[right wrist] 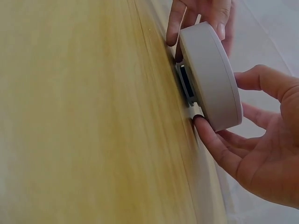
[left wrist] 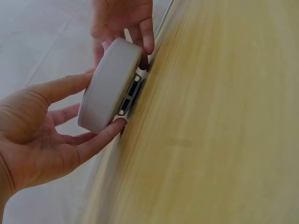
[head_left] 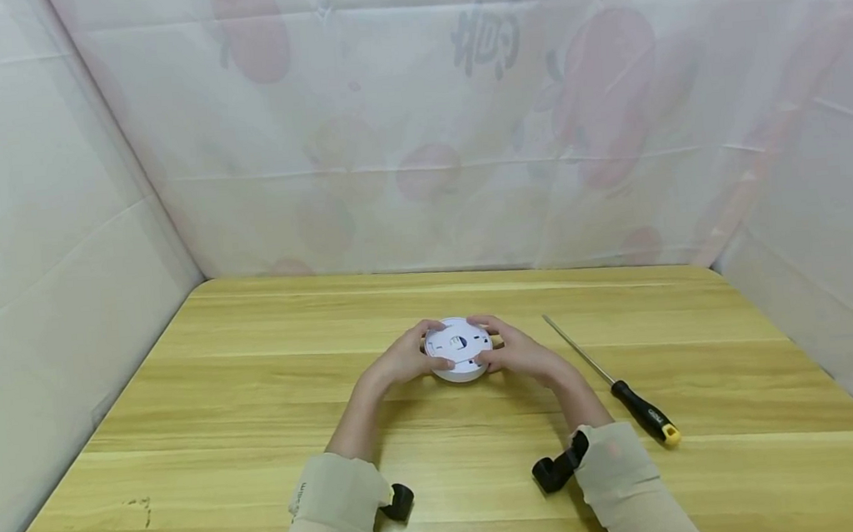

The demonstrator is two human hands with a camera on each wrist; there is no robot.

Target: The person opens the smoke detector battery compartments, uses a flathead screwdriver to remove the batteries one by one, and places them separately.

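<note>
We held a round white smoke detector (head_left: 459, 349) between us, left hand (head_left: 407, 357) and right hand (head_left: 519, 354) gripping its rim, mid-table (head_left: 258, 413), screwdriver (head_left: 616, 385) lay towards the right edge.

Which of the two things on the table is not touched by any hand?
The screwdriver, lying alone right of the white round device, which both hands hold.
</note>
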